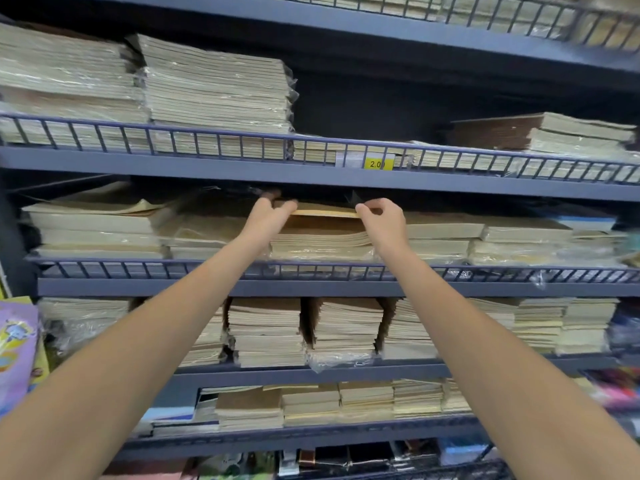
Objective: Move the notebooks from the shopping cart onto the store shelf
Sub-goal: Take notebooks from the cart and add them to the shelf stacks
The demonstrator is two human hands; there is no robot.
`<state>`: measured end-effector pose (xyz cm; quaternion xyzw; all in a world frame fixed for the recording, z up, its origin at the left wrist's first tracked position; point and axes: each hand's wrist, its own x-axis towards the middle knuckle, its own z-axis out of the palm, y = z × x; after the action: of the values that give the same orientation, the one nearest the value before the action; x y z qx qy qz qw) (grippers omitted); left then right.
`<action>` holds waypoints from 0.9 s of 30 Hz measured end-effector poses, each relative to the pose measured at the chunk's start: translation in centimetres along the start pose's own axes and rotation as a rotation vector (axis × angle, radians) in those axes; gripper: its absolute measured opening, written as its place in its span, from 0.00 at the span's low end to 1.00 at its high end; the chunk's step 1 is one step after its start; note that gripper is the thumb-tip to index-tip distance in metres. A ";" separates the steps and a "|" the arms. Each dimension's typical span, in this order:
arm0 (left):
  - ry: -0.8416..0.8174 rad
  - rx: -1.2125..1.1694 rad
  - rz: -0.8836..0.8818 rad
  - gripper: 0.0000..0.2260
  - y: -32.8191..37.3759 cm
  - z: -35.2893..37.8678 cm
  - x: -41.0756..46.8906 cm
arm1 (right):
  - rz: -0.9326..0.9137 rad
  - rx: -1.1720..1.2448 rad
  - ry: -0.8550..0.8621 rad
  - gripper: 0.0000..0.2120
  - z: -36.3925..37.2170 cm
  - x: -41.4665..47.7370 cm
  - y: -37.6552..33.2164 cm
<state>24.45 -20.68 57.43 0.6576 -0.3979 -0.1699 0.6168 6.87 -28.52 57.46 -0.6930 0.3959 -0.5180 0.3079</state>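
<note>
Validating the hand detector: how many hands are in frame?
2. Left hand pinches the left end of the top notebook on the shelf; right hand pinches its right end. No others visible.

matt metal shelf [311, 289], paper notebooks [322, 237]

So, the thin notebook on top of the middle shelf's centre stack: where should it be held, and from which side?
Hold the notebook by its near edge, one end per hand, as the left hand and right hand pinch it now. Come from the front, over the wire rail: it lies flat, the shelf above sits close, and neighbouring stacks flank it.
</note>
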 end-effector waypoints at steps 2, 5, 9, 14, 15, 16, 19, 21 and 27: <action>-0.097 0.211 0.060 0.25 -0.8 -0.3 0.4 | -0.021 -0.080 -0.072 0.17 0.7 0.3 0.5; -0.184 0.589 0.135 0.32 -2.8 -0.6 0.2 | -0.060 -0.392 -0.177 0.20 1.9 0.3 1.9; -0.146 0.684 0.215 0.37 -4.6 -0.5 0.4 | -0.092 -0.440 -0.120 0.25 2.4 -0.2 2.8; -0.082 0.617 0.153 0.35 -4.6 -0.2 0.8 | -0.156 -0.521 -0.022 0.23 2.3 -1.0 3.5; -0.082 0.612 0.148 0.35 -4.6 -0.1 0.8 | -0.172 -0.529 -0.007 0.21 2.3 -1.0 3.5; -0.083 0.614 0.151 0.33 -4.6 0.0 0.8 | -0.182 -0.536 0.010 0.20 2.3 -1.1 3.6; -0.094 0.649 0.180 0.30 -4.8 -0.1 0.9 | -0.225 -0.600 0.091 0.16 2.3 -1.6 3.9; -0.100 0.675 0.197 0.29 -4.9 -0.1 1.0 | -0.269 -0.650 0.146 0.15 2.5 -1.9 4.3; -0.075 0.711 0.200 0.28 -4.8 -0.1 0.8 | -0.268 -0.655 0.152 0.14 2.7 -1.7 4.4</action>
<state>26.52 -21.60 53.11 0.7819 -0.5167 0.0163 0.3484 8.21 -29.19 52.22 -0.7601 0.4681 -0.4496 -0.0314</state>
